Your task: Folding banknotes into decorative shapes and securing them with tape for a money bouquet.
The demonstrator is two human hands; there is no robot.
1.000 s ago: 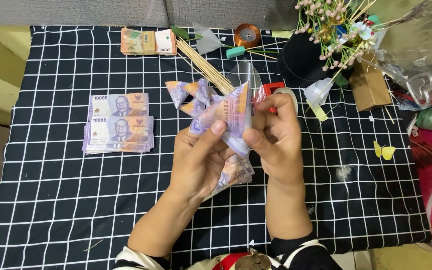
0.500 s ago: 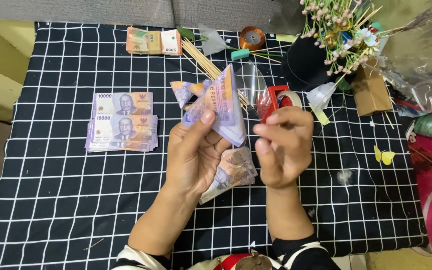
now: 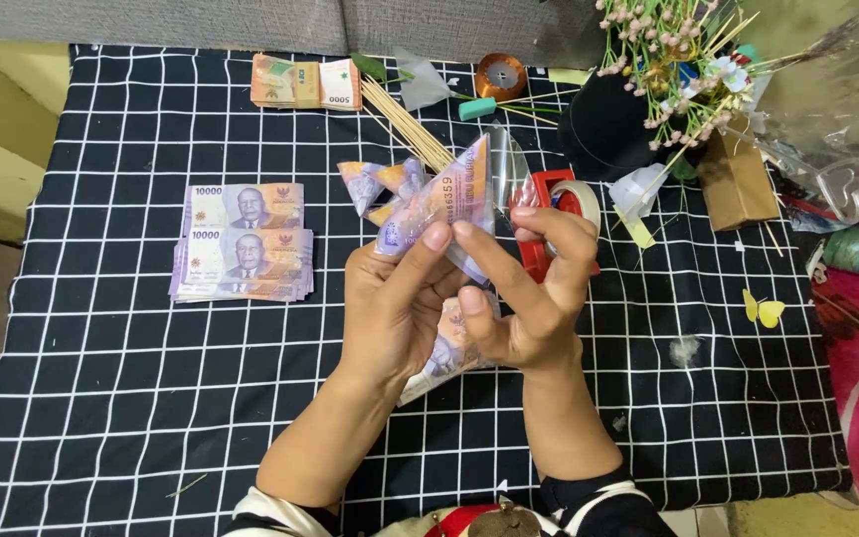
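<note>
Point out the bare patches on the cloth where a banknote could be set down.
Bare: checked cloth below the flat banknote stack, and the near right corner below the yellow butterfly cutouts. Crowded: far edge around skewers, tape dispenser and flower bouquet.

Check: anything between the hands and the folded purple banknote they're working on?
Nothing visible. The left hand and right hand both already pinch the folded banknote directly, above the checked cloth. The red tape dispenser sits behind the right hand.
</note>
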